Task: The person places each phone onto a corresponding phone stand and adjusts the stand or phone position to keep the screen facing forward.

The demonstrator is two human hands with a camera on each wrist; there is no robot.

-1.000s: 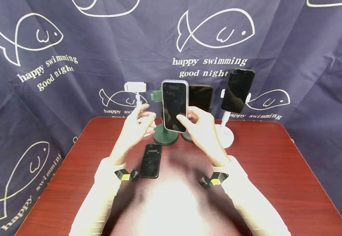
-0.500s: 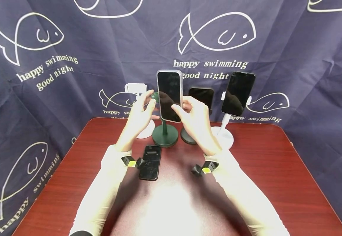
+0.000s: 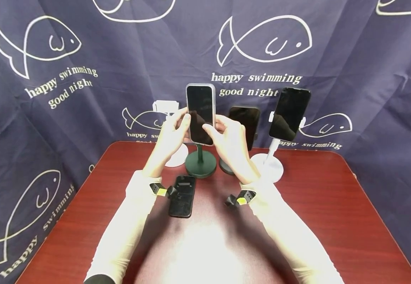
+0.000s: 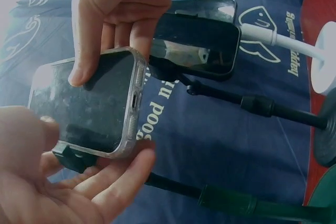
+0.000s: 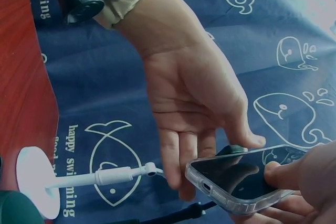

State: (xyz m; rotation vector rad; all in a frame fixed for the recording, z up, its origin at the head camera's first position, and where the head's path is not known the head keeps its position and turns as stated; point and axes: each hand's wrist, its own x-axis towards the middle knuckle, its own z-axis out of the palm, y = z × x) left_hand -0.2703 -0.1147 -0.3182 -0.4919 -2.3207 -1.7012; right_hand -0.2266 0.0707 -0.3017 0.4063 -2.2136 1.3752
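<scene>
At frame centre, the right hand (image 3: 228, 141) pinches the clear-cased phone (image 3: 200, 108) upright, thumb low on its screen, I'd guess to steady it at the green stand (image 3: 200, 165); the left hand (image 3: 171, 136), fingers loosely extended, flanks the green clamp (image 4: 73, 158).

We've got blown-out glare on the reddish wood-grain tabletop (image 3: 333, 205), washed-out pale fabric sleeves (image 3: 120, 232), whitish sheen on the clear-cased black phone (image 4: 90, 107); wrist views look way dimmer, kinda bluish.
</scene>
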